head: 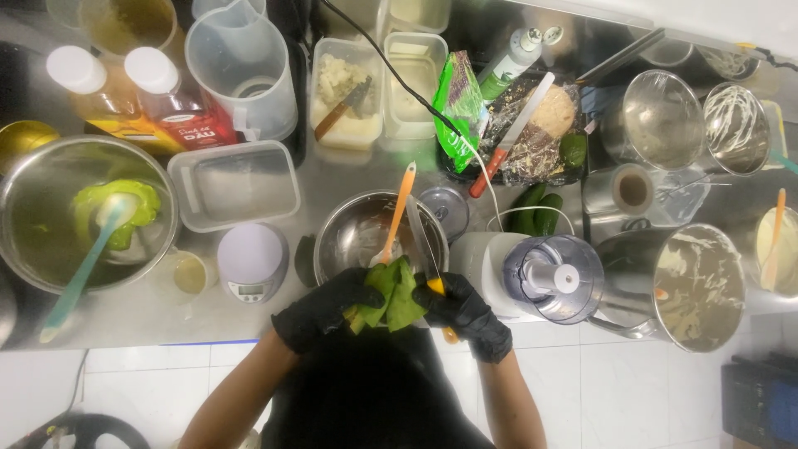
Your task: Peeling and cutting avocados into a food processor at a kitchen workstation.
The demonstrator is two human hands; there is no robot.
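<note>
A long steel counter (349,179) runs across the view, crowded with kitchen gear. At its left edge sits the biggest bowl (83,216), steel, holding green mash and a pale blue spatula (79,274). On the right stands a steel pot (694,287) smeared with cream-coloured batter, and beside it a food processor (553,278) with a clear cup. A clear measuring jug (241,66) stands at the back left, with an empty plastic tub (234,185) in front of it. A smaller steel bowl (366,233) sits at the middle, an orange-handled spatula (397,212) leaning in it. A small white scale (251,262) lies to its left.

Over the near rim of that smaller bowl, both hands wear black gloves. The left hand (324,309) is closed around a bunch of green leaves (392,293). The right hand (467,314) is wrapped tight on a knife (428,258) with a yellow handle, its blade angled up over the bowl beside the leaves.
</note>
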